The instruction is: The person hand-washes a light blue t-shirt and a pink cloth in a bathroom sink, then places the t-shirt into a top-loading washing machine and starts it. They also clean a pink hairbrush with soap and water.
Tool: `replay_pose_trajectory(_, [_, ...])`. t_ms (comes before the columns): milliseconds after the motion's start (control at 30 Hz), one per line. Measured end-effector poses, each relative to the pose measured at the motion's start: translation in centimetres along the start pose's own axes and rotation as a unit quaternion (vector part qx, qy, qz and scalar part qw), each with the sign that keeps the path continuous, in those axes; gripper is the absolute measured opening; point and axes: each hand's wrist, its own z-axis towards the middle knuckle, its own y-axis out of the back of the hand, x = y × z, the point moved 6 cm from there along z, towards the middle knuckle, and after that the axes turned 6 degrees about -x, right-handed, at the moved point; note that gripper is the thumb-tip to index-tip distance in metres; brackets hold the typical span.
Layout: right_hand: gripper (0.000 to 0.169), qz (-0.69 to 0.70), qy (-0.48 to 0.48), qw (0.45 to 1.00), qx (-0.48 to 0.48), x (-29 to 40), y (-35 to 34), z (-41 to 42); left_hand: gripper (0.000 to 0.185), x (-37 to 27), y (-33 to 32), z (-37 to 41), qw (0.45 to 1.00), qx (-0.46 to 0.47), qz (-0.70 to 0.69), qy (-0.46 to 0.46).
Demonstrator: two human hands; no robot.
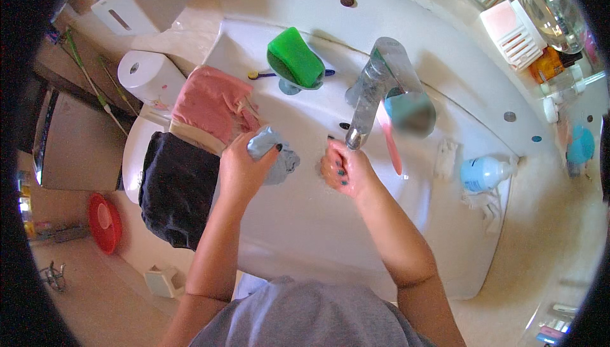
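Over the white sink basin, my left hand grips a bunched light-blue cloth. My right hand is closed just below the spout of the chrome faucet, its skin looking wet; no object shows in it. A pink cloth and a black cloth drape over the basin's left side, near my left hand and forearm. A green sponge rests in a soap dish behind the basin, with a toothbrush partly behind the dish.
Right of the faucet stand a teal cup and a pink-handled brush. A blue pump bottle lies on the sink's right ledge beside a crumpled white cloth. A toilet roll holder is at left; a red basin sits lower left.
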Motion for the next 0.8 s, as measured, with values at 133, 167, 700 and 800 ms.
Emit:
replay_pose_trajectory(133, [0.032, -0.453, 0.048, 0.884, -0.105, 2.8, -1.9, -4.6, 0.027, 0.9, 1.0, -0.3, 1.0, -0.006, 0.006, 0.0])
replay_pose_trajectory(167, [0.026, -0.48, 0.122, 0.861, -0.116, 4.8, -4.3, -6.4, 0.027, 1.3, 1.0, -0.4, 1.0, -0.012, 0.003, 0.004])
replay_pose_trajectory(700, [0.027, -0.764, 0.475, 0.39, -0.195, 16.1, -12.2, -12.7, 0.025, 1.5, 3.0, -0.3, 0.999, -0.041, -0.004, -0.015])
replay_pose_trajectory(800, [0.031, -0.831, 0.443, 0.227, -0.246, 13.3, -11.9, -12.8, 0.024, 1.7, 3.6, -0.4, 0.999, -0.044, 0.0, -0.007])
